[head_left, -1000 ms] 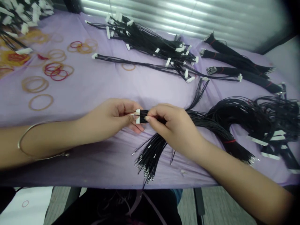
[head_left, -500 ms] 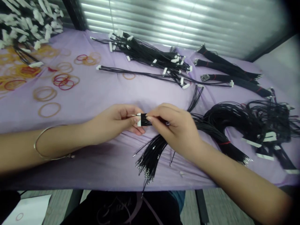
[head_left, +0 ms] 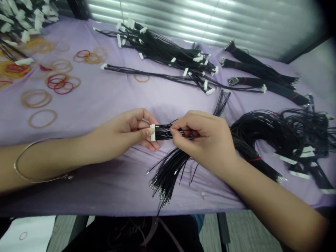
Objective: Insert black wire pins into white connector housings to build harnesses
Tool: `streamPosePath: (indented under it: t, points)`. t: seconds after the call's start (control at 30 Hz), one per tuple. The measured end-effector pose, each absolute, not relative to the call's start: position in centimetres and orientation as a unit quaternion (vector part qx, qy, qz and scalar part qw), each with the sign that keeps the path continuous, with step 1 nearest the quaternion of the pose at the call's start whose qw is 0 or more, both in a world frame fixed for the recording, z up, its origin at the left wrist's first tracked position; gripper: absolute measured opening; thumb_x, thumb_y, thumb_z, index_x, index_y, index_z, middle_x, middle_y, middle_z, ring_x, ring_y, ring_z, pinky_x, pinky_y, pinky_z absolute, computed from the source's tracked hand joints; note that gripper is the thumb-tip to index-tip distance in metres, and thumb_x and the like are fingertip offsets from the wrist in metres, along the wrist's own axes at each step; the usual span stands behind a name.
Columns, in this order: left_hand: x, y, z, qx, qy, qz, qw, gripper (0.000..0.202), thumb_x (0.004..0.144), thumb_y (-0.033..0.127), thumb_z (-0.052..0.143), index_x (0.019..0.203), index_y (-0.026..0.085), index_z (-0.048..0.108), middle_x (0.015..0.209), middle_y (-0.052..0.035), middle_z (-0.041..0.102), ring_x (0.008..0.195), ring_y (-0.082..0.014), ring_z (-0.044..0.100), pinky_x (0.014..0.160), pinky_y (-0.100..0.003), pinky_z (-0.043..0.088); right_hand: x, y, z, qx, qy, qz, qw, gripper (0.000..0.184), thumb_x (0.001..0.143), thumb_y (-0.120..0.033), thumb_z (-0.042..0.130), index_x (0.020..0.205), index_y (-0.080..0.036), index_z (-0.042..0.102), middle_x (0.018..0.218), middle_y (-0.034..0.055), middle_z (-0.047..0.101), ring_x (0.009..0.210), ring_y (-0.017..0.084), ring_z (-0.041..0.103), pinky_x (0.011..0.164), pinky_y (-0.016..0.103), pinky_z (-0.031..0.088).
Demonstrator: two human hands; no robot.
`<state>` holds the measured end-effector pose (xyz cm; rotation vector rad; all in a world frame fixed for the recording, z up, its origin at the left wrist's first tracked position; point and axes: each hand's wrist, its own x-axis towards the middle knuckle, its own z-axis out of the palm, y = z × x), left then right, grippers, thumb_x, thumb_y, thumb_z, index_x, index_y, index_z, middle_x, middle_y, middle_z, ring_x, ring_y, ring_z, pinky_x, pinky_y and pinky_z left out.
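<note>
Between the thumb and fingers of my left hand [head_left: 135,131] is a white connector [head_left: 153,132] with several black wires [head_left: 164,132] running out to the right. My right hand [head_left: 203,134] is closed, thumb against forefinger, on a black wire by those wires; its exact grip is partly hidden by the fingers. Below my right hand, a loose bundle of black wires [head_left: 168,171] with bare metal tips fans toward the table's front edge. Right of that hand lies a curved wire bundle [head_left: 246,147] tied with a red band.
Finished-looking black cables [head_left: 165,52] with white connectors lie at the back. Tied wire bundles [head_left: 259,70] rest at the back right. Rubber bands [head_left: 59,84] are scattered on the left of the purple cloth [head_left: 86,101]. White connectors [head_left: 28,17] pile up at the far left.
My right hand has moved right along the wires, away from the connector, so more wire shows between my hands. The left hand still holds the connector. The view has shifted slightly.
</note>
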<state>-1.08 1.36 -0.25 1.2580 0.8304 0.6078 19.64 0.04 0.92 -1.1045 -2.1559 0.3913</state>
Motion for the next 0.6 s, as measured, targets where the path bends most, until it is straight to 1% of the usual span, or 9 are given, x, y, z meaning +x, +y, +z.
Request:
streamPosePath:
  t: [0.17, 0.27, 0.5, 0.53, 0.6]
  points:
    - [-1.1, 1.4, -0.3, 0.551, 0.370, 0.274, 0.696, 0.002, 0.092, 0.012, 0.053, 0.092, 0.014, 0.052, 0.073, -0.0020, 0.072, 0.068, -0.0113, 0.071, 0.069, -0.019, 0.060, 19.8, 0.1, 1.1, -0.403, -0.837, 0.132, 0.344, 0.009, 0.076, -0.006, 0.063, 0.071, -0.013, 0.068, 0.062, -0.0015, 0.054, 0.055, 0.005, 0.043, 0.051, 0.020, 0.036]
    - [-1.1, 1.3, -0.3, 0.540, 0.370, 0.275, 0.704, 0.003, 0.091, 0.011, 0.055, 0.089, 0.014, 0.055, 0.074, -0.0017, 0.072, 0.069, -0.0119, 0.071, 0.069, -0.020, 0.061, 19.7, 0.1, 0.9, -0.384, -0.844, 0.134, 0.351, 0.009, 0.078, -0.006, 0.063, 0.075, -0.011, 0.070, 0.063, -0.0006, 0.055, 0.056, 0.005, 0.045, 0.053, 0.019, 0.037]
    - [-0.9, 1.4, -0.2, 0.529, 0.378, 0.269, 0.711, 0.007, 0.089, 0.008, 0.056, 0.086, 0.014, 0.056, 0.073, -0.0014, 0.072, 0.069, -0.0137, 0.072, 0.068, -0.021, 0.062, 19.2, 0.3, -0.3, -0.369, -0.851, 0.134, 0.349, 0.010, 0.083, -0.008, 0.060, 0.076, -0.011, 0.066, 0.065, -0.0011, 0.056, 0.060, 0.006, 0.049, 0.057, 0.019, 0.041]
    - [-0.9, 1.3, -0.2, 0.529, 0.380, 0.270, 0.710, 0.007, 0.089, 0.008, 0.056, 0.086, 0.014, 0.056, 0.073, -0.0016, 0.072, 0.068, -0.0134, 0.072, 0.068, -0.021, 0.062, 19.2, 0.3, -0.2, -0.368, -0.852, 0.135, 0.348, 0.010, 0.084, -0.009, 0.059, 0.077, -0.011, 0.066, 0.066, -0.0004, 0.056, 0.061, 0.007, 0.051, 0.058, 0.019, 0.043]
    - [-0.9, 1.3, -0.3, 0.527, 0.382, 0.274, 0.708, 0.005, 0.089, 0.008, 0.057, 0.088, 0.013, 0.056, 0.073, -0.0019, 0.072, 0.068, -0.0129, 0.072, 0.068, -0.020, 0.061, 19.6, 0.4, 0.5, -0.365, -0.858, 0.116, 0.344, 0.010, 0.086, -0.013, 0.058, 0.084, -0.011, 0.068, 0.076, 0.0035, 0.059, 0.070, 0.010, 0.055, 0.065, 0.022, 0.046]
